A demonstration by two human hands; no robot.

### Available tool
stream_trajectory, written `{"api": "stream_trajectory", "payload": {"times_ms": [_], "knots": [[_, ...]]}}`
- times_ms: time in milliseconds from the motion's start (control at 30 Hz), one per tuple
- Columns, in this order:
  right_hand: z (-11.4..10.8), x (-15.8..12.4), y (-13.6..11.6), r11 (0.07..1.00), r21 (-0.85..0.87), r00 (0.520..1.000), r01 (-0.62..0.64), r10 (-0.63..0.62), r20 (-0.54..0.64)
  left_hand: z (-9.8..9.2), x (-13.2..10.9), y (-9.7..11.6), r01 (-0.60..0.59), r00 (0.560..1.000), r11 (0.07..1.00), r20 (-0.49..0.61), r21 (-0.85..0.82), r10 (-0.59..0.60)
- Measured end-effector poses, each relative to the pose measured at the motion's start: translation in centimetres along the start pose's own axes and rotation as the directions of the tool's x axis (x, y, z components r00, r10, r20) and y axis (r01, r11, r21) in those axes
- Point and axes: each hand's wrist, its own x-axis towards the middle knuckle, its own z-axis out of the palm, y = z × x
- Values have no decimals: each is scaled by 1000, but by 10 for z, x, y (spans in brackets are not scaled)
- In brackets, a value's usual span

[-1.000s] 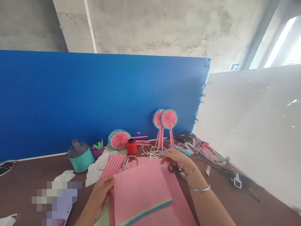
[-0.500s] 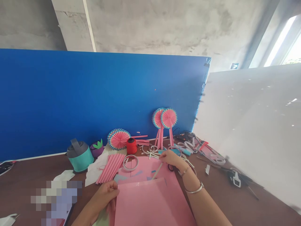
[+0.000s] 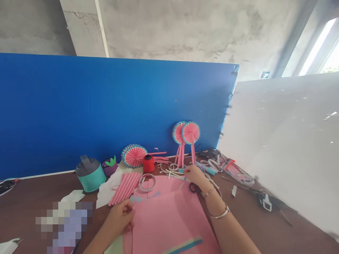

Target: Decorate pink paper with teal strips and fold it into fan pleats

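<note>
My left hand (image 3: 122, 216) is closed, its curled fingertips at the left edge of a large pink paper sheet (image 3: 161, 222); whether they grip it is hidden. A blurred blue-and-green stripe (image 3: 185, 246) crosses the sheet's near part. My right hand (image 3: 195, 176) is beyond the sheet, fingers drawn together beside thin pale strips (image 3: 173, 173); anything between the fingertips is not clear. A short pale strip (image 3: 181, 186) lies just below them. Black scissor handles (image 3: 192, 187) show under the right wrist. A roll of tape (image 3: 147, 182) rests on the pink paper.
Pleated pink tubes (image 3: 125, 188), a red thread spool (image 3: 148, 164) and a round paper fan (image 3: 135, 156) lie behind. Two fans on stems (image 3: 191, 132) lean against the blue partition (image 3: 113, 106). A teal container (image 3: 91, 178) stands left; a glue gun (image 3: 265, 201) lies right.
The pink sheet has shifted, and its blue-and-green stripe now shows near the bottom. My right hand has moved slightly up and right, away from the pale strip it held. My left hand stays nearly in place.
</note>
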Motion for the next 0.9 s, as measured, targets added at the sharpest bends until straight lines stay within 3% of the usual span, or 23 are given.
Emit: {"api": "stream_trajectory", "payload": {"times_ms": [167, 267, 333, 567, 900], "knots": [[-6, -7, -1, 969, 245, 973, -22, -36, 227, -4, 0, 7, -71, 996, 995, -59, -70, 67], [-6, -10, 1, 874, 477, 935, -90, -91, 343, -5, 0, 8, -61, 996, 995, -66, -81, 56], [-6, -11, 1, 834, 542, 922, -105, -123, 367, -4, 0, 7, -54, 995, 994, -85, -92, 46], [-10, -15, 0, 839, 532, 910, -113, -128, 394, -2, 2, 5, -23, 992, 994, -129, -106, 9], [-7, -10, 2, 867, 497, 905, -18, -197, 376, -7, 1, 8, -13, 999, 993, -50, -117, 8]]}}
